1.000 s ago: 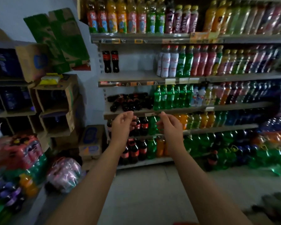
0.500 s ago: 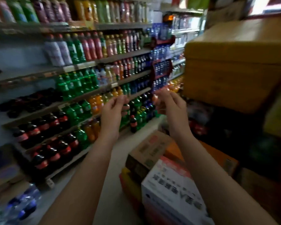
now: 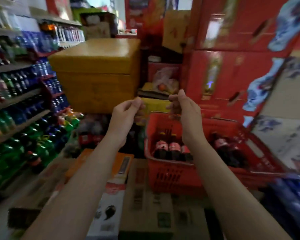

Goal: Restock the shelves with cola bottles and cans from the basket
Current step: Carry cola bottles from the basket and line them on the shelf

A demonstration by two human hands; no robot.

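A red plastic basket [image 3: 173,177] stands on cardboard boxes ahead and to the right. Several cola bottles [image 3: 169,148] with red labels stand in it, and one more [image 3: 222,146] lies further right. My left hand [image 3: 126,116] hovers just left of the basket, fingers loosely curled, holding nothing. Above the basket's near left corner is my right hand [image 3: 184,110], also loosely curled and empty. The drink shelves [image 3: 16,101] run along the left side, blurred.
A big yellow box [image 3: 97,73] sits behind the hands. Red cartons [image 3: 232,63] are stacked at the right. Flat cardboard boxes [image 3: 145,201] and an orange one [image 3: 121,163] lie below my arms. Green bottles [image 3: 43,144] crowd the floor at the left.
My view has swung right, from the drink shelves to the basket on the boxes. Both hands stayed raised in front of me and empty.
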